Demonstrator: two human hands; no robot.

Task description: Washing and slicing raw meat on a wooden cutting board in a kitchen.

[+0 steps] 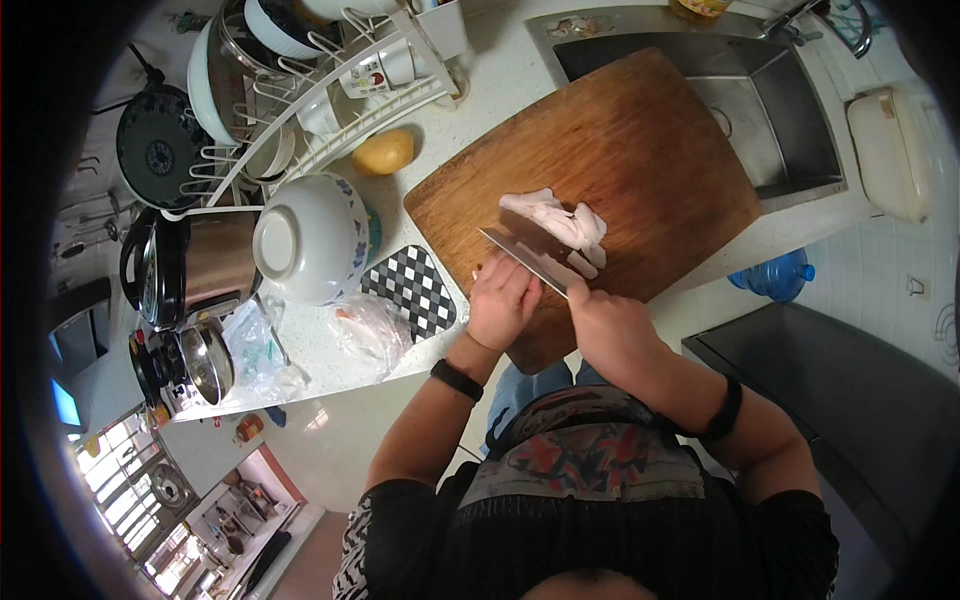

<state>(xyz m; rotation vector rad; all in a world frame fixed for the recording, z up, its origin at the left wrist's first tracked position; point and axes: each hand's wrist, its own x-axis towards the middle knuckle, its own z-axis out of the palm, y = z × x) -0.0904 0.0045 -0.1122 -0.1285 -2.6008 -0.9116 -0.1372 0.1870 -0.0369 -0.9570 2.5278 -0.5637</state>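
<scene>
A wooden cutting board (pixel 600 150) lies before me, partly over the sink. My right hand (pixel 611 322) grips a kitchen knife (pixel 529 261), its blade slanting up and left across the board. Close to the blade's left side, my left hand (pixel 504 296) rests on the board with bent fingers; pale bits show at its fingertips, and whatever lies under them is hidden. Sliced pale raw meat (pixel 559 217) lies in a pile beyond the blade, with a few loose pieces (pixel 583 264) at its near right end.
A steel sink (pixel 757 127) is at the upper right. To the left are an upturned white bowl (pixel 311 240), a potato (pixel 383 151), a dish rack (pixel 300 127), a checkered mat (pixel 412 292), a plastic bag (pixel 367 334) and a cooker (pixel 217 262).
</scene>
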